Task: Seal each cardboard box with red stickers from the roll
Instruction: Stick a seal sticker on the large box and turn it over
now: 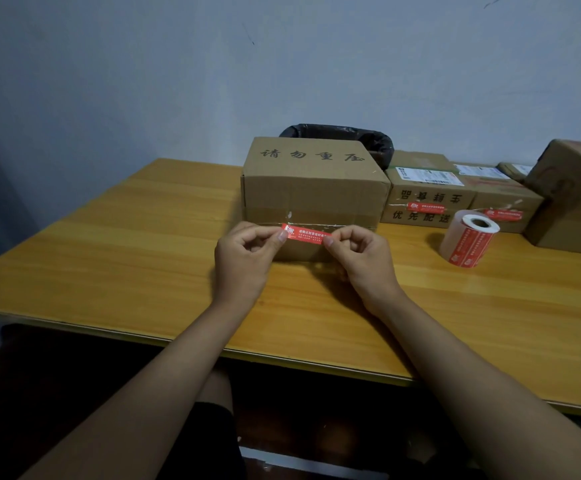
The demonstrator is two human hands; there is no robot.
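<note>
A large brown cardboard box [311,188] with black printed characters on its top stands on the yellow wooden table [126,244], its front face turned toward the person. In front of that face, at the height of the flap seam, a narrow red rectangular sticker [305,234] with white print is stretched level between two hands. The left hand [245,256] pinches the sticker's left end between thumb and forefinger, the other fingers curled in; the right hand [360,259] pinches the right end the same way. Whether the sticker already touches the cardboard cannot be told — it lies right over the seam line.

To the right of the box, on the table, stands the white-cored roll of red stickers [469,237], tilted with its open core facing up and toward the box. Behind the roll sits a row of smaller brown cardboard boxes [427,199] — two of them show red stickers on their front seams. A further tilted brown carton [573,199] leans at the far right. A black plastic-lined bin [358,136] shows behind the large box, against the pale wall [178,64].
</note>
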